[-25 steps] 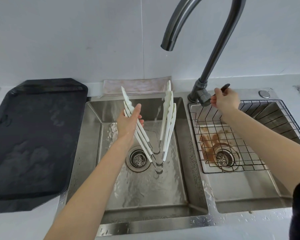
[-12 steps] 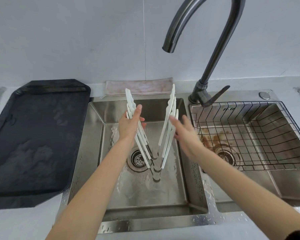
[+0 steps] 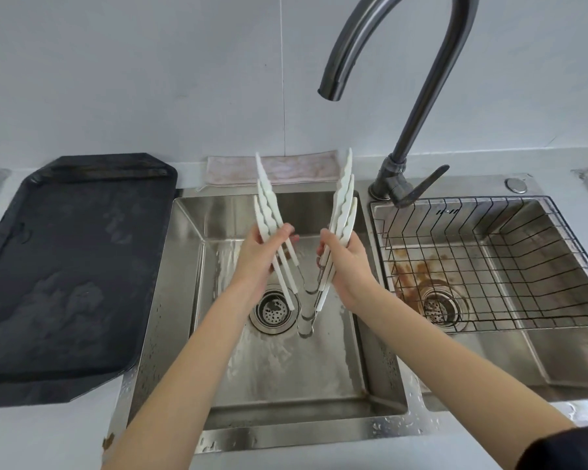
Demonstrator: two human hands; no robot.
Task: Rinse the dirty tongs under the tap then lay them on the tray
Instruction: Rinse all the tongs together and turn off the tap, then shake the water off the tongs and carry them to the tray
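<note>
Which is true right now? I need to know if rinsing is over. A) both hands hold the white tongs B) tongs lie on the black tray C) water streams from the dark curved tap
A: the left hand and right hand each grip one side of the white tongs.

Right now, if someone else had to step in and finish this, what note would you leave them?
Left hand: gripping the left arms of the tongs.
Right hand: gripping the right arms.
Tongs: several white pairs bunched together, spread in a V, tips up, over the left sink.
Tap: no water running.
Tray: left of the sink, holds no tongs.
Done: rinse looks finished; basin is wet.
Left: lay the tongs on the tray.
</note>
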